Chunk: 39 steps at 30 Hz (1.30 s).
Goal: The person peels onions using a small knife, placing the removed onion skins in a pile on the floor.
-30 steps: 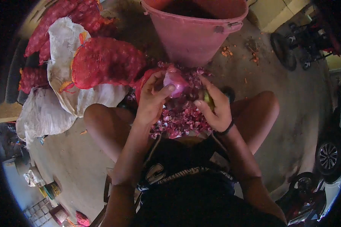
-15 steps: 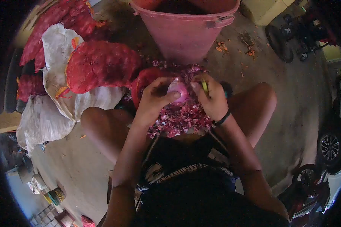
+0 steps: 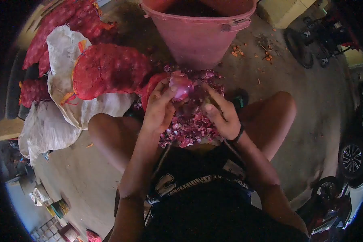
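My left hand (image 3: 160, 105) is closed around a purple-red onion (image 3: 181, 86), its skin partly loose at the top. Just right of the onion is my right hand (image 3: 225, 117), thumb and index finger apart. A dim yellow-green handle (image 3: 209, 99) shows between them, apparently that of a small knife; its blade cannot be made out. Under both hands, a heap of purple onion skins (image 3: 189, 131) covers my lap and the floor beyond. An opened red mesh sack (image 3: 149, 89) lies beside my left hand.
A large pink bin (image 3: 197, 40) stands straight ahead. Full red mesh sacks of onions (image 3: 111, 70) and white woven sacks (image 3: 48, 125) lie to the left. Orange scraps (image 3: 237, 51) dot the floor right of the bin. Wheels (image 3: 351, 157) are at the far right.
The onion has moved up and left in my left hand and is turned. My right hand has drawn slightly down, its fingers more spread, and the yellow-green handle is less visible.
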Each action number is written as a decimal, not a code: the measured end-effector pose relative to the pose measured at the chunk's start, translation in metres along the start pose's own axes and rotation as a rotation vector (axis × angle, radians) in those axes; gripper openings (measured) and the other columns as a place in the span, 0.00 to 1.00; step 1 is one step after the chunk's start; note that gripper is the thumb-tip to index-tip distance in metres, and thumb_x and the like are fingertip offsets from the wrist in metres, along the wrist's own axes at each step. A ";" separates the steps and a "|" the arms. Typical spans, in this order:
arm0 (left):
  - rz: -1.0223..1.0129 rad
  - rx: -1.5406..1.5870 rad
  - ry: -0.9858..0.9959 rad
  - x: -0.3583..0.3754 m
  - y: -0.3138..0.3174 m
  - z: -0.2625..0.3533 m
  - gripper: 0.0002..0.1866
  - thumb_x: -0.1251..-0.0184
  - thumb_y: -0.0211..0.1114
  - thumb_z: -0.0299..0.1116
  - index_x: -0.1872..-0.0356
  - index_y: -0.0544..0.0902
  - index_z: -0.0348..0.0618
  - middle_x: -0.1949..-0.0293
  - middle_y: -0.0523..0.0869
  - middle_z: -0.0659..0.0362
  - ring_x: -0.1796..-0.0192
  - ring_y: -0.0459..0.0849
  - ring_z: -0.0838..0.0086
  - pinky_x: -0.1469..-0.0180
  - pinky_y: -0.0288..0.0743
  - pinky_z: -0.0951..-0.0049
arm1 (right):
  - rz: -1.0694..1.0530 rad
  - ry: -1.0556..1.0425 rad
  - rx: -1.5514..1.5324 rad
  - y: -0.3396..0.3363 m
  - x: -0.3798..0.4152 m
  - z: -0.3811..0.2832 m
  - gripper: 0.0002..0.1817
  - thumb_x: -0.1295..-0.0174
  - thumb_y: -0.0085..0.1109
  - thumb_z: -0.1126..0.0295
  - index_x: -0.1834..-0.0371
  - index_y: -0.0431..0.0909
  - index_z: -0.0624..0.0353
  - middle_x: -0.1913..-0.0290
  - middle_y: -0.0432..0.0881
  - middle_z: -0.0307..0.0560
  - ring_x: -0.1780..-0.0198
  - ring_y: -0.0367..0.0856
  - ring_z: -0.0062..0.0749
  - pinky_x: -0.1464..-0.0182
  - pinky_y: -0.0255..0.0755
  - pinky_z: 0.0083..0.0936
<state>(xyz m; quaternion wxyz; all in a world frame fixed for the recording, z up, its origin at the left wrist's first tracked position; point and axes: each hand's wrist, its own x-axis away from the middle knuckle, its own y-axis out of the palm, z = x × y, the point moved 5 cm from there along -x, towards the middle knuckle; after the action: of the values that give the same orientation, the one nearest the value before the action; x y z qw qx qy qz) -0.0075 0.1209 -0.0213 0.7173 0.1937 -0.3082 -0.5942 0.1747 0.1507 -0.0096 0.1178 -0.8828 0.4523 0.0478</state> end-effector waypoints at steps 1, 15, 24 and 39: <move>-0.010 -0.005 0.022 0.001 0.002 0.000 0.22 0.32 0.66 0.30 0.40 0.71 0.41 0.43 0.80 0.54 0.43 0.81 0.68 0.42 0.78 0.61 | 0.028 -0.020 0.012 0.005 -0.001 -0.003 0.29 0.28 0.53 0.64 0.29 0.62 0.67 0.41 0.78 0.65 0.39 0.79 0.44 0.37 0.68 0.31; -0.067 0.012 0.157 0.008 0.000 0.005 0.27 0.39 0.70 0.24 0.39 0.71 0.38 0.42 0.78 0.53 0.42 0.81 0.66 0.41 0.78 0.64 | 0.118 0.104 0.092 -0.009 0.004 0.018 0.29 0.27 0.50 0.62 0.27 0.61 0.64 0.39 0.77 0.61 0.42 0.80 0.44 0.39 0.70 0.31; -0.046 -0.033 0.072 0.009 -0.006 0.003 0.23 0.32 0.66 0.32 0.40 0.71 0.34 0.48 0.82 0.52 0.47 0.84 0.68 0.48 0.83 0.62 | -0.025 -0.260 0.225 0.009 0.003 -0.027 0.27 0.30 0.54 0.69 0.29 0.65 0.63 0.37 0.76 0.60 0.43 0.80 0.51 0.39 0.72 0.32; -0.175 -0.048 0.034 0.012 0.009 0.003 0.28 0.38 0.69 0.27 0.38 0.71 0.36 0.46 0.81 0.54 0.46 0.83 0.71 0.50 0.84 0.69 | 0.030 0.190 -0.334 0.001 0.005 0.002 0.25 0.23 0.45 0.61 0.29 0.66 0.65 0.70 0.73 0.40 0.69 0.73 0.26 0.58 0.73 0.26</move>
<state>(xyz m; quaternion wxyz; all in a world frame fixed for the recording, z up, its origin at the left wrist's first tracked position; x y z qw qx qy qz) -0.0012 0.1110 -0.0110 0.6721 0.2129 -0.2634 -0.6585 0.1765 0.1468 -0.0130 -0.0745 -0.8837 0.4603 0.0402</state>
